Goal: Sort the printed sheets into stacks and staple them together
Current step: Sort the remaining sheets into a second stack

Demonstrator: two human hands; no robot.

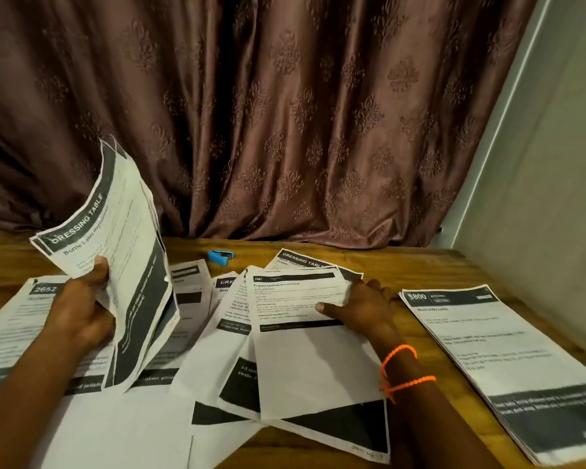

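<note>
My left hand [82, 299] grips a bundle of printed sheets [126, 252] headed "DRESSING TABLE", lifted off the table and tilted up to the left. My right hand [359, 308] pinches the right edge of the top sheet [301, 350] of a loose fanned pile in the middle, thumb on the printed face. A neat stack headed "$800" [508, 360] lies at the right. Another stack marked "2652" [17, 333] lies at the left, partly under my left arm. A small blue stapler [220, 257] sits on the table beyond the pile.
The wooden table [403, 265] ends at a brown patterned curtain [285, 113] behind. A pale wall [555, 198] runs along the right side. Orange bands [400, 367] circle my right wrist.
</note>
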